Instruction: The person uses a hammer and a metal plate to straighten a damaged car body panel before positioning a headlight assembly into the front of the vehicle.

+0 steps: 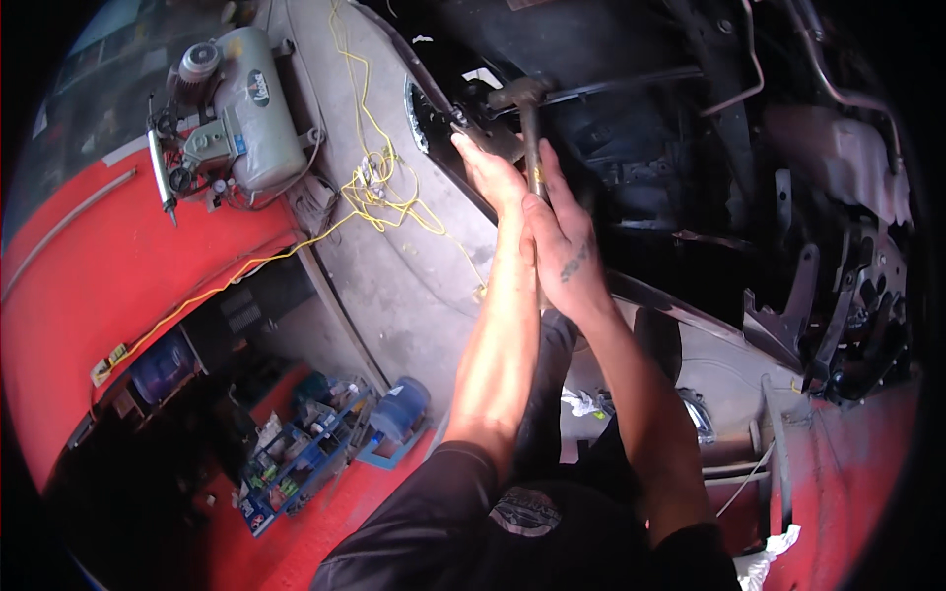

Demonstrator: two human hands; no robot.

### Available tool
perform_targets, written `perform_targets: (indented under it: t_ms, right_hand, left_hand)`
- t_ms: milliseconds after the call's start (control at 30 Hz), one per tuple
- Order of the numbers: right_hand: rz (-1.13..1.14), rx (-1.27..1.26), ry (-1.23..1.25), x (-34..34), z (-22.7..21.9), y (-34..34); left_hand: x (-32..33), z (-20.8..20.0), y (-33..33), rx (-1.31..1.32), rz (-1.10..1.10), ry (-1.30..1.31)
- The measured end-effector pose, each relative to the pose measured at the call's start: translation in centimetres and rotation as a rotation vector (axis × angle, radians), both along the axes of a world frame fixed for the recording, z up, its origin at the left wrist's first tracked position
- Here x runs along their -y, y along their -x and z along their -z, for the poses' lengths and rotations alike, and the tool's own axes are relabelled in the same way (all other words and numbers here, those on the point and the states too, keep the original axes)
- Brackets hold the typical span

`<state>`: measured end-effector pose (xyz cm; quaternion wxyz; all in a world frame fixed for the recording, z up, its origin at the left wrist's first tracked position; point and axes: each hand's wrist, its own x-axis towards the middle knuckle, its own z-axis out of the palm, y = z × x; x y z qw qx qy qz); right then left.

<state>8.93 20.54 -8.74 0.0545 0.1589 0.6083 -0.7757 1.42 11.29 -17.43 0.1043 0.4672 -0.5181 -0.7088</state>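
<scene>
My right hand (566,236) is closed round the handle of a hammer (532,148). Its rusty-brown head (517,94) is up at the far end, over a dark vehicle body (631,128). Just left of the handle, my left hand (490,175) grips a dark, flat metal piece (501,141) by the edge of the body. That piece's exact kind is hard to make out, and some of my left fingers are hidden. My two wrists are close together, nearly touching.
A grey air compressor (266,108) stands at the far left. A tangled yellow cord (379,197) lies on the grey floor. Lower left are a blue tool tray (310,458) with several items and a blue container (402,409). Metal brackets (788,305) jut out at the right.
</scene>
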Motion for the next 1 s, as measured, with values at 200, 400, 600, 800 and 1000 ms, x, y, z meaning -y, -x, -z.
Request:
perform_targets:
  t_ms: [200, 400, 600, 800, 1000]
  right_hand:
    - [-0.019, 0.119, 0.156, -0.9, -2.2, -0.8]
    - [-0.110, 0.237, 0.269, -0.9, -2.1, -0.9]
    - [-0.107, 0.147, 0.105, -0.2, 0.6, -1.2]
    - [0.299, 0.106, 0.067, -4.6, -6.2, -2.1]
    - [-0.129, 0.086, 0.027, -1.2, 0.3, -0.8]
  left_hand:
    - [0.0, -0.5, -1.1, -0.073, 0.007, -0.023]
    - [-0.4, -0.8, -0.5, 0.018, -0.038, 0.037]
    - [-1.3, -1.6, -0.5, 0.035, -0.030, 0.106]
    - [0.6, -0.1, -1.1, -0.114, -0.017, -0.043]
    - [-0.8, -1.2, -0.7, -0.063, 0.021, 0.023]
